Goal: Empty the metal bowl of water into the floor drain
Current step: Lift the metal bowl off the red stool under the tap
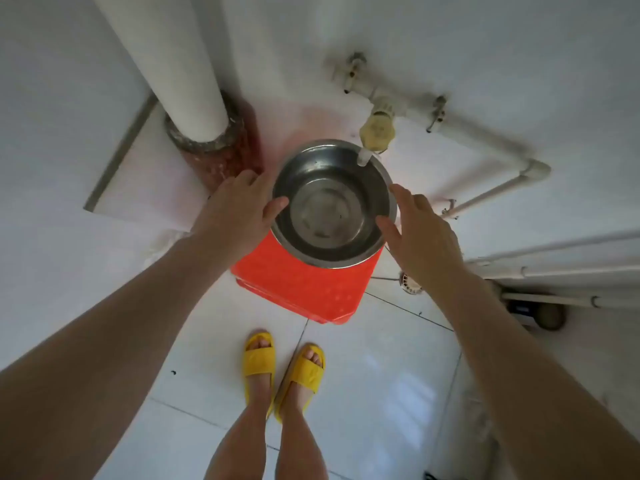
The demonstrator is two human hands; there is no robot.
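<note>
Here, the metal bowl (333, 203) sits upright on a red stool (304, 282), under a tap (375, 131). The left hand (239, 209) touches the bowl's left rim, fingers spread; the right hand (420, 233) is open just beside its right rim. The floor drain (410, 284) lies just right of the stool.

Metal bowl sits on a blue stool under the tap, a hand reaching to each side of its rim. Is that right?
Not quite: the stool is red-orange, not blue, as the head view shows. The rest stands: the metal bowl sits on it under the tap, with the left hand and right hand at either side of its rim.
</note>
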